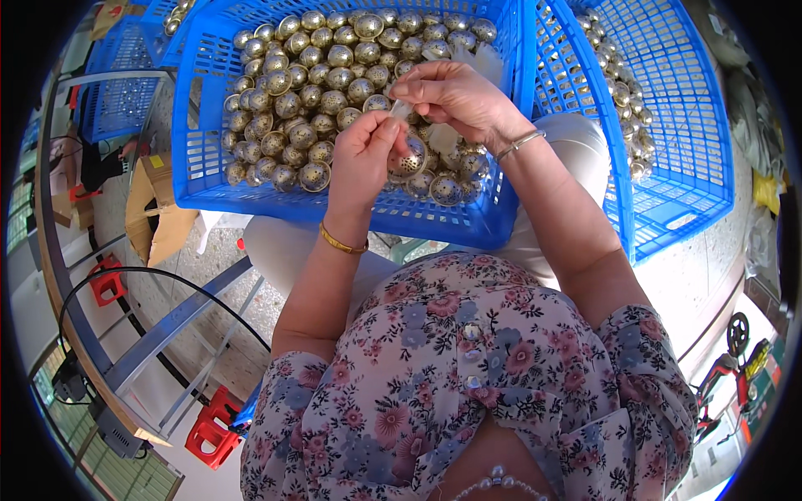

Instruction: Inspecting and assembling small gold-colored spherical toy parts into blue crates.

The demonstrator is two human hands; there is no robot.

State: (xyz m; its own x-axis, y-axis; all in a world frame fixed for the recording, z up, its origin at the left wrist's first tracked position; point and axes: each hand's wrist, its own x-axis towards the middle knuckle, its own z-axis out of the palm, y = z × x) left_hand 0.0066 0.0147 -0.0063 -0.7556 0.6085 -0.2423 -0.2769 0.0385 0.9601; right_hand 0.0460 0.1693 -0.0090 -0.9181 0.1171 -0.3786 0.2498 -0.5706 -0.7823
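Over a blue plastic basket [334,213] full of shiny perforated metal balls [338,79], both my hands meet close together. My left hand [365,154] is closed, thumb and forefinger pinching a small piece of clear plastic [401,110], which looks like a bag. From the other side my right hand [458,96] pinches the same plastic, its fingers bent. Just below my left fingers is a larger-looking perforated metal ball [409,159] with a rim; whether it hangs from the hand or lies in the basket I cannot tell. More clear plastic bags [484,65] lie on the balls behind my right hand.
A second blue basket [677,200] with similar balls stands tilted at the right. At the left are a metal-framed table [83,326], an open cardboard box [154,209] and red stools [215,426]. A black cable [167,270] loops across the left side.
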